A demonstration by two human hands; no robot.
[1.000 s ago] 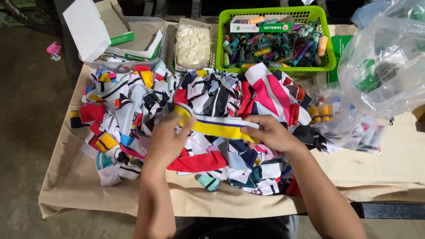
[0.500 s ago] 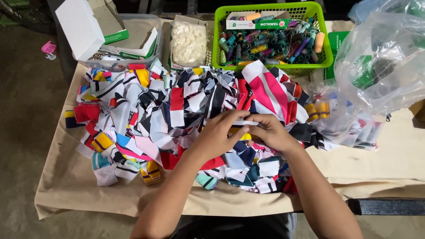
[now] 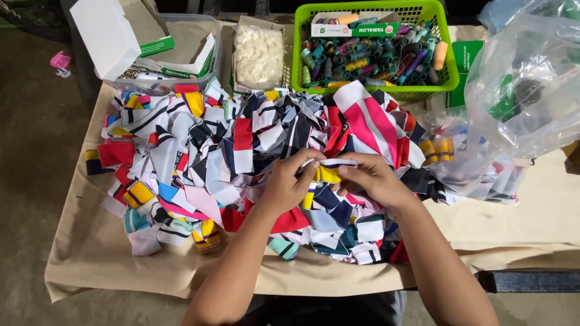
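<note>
Since 1 s ago both hands have closed in from holding the strip stretched wide; now L hand (image 3: 287,184) & R hand (image 3: 371,178) sit almost touching, fingers pinched shut on a small yellow-and-white fabric strip (image 3: 329,170), bunched up short between them. Strip is held just above the fabric scrap pile (image 3: 199,163), near its middle-front. Pile = mixed striped offcuts, red/navy/white/yellow/pink, spread over most of the worktop (image 3: 531,223), which has a tan cloth cover.

Behind pile, far edge: green basket (image 3: 432,12) full of thread spools, w/ a flat box lying on top; beside it to the L, a small carton of white bits (image 3: 258,55); further L, a clear tub (image 3: 208,27) w/ an open white box (image 3: 106,36). At the view's R side, clear plastic bags (image 3: 531,90), one w/ more scraps inside.
</note>
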